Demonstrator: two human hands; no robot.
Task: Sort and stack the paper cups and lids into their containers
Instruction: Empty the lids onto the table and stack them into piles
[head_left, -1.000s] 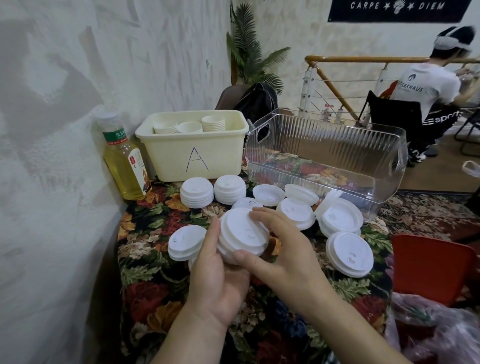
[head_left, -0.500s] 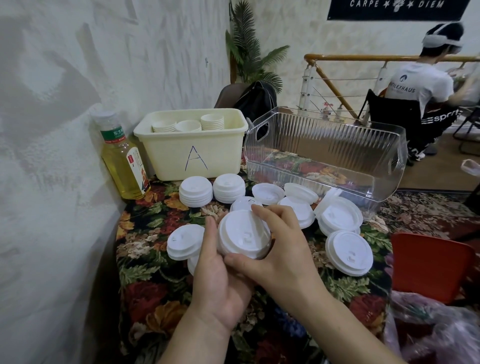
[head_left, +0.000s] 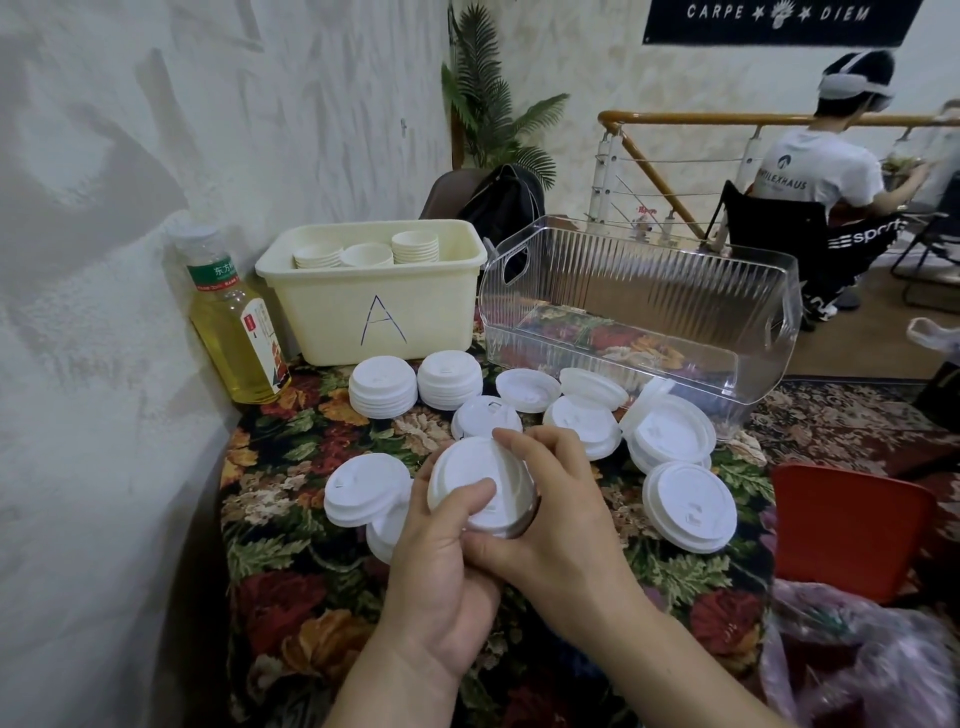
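White plastic lids fill the head view: both hands grasp one small stack of lids just above the near middle of the tabletop. The left hand cups the stack from below with its thumb pressed on the top lid; the right hand wraps the right edge, fingers curled over the far rim. The step in hand looks like squaring the gathered lids into a tidy stack.

Loose lids lie scattered to the right and beyond the hands, some overlapping, and a few more lie just left of them. Two neat lid stacks stand farther off, just in front of the cream bin marked A, which holds stacked cups. The clear bin to its right has no lids in it yet.

Next, as I judge it, the stack either takes another loose lid, seated flat and centred so it nests, or goes into the clear bin, carried level so nothing slides off.
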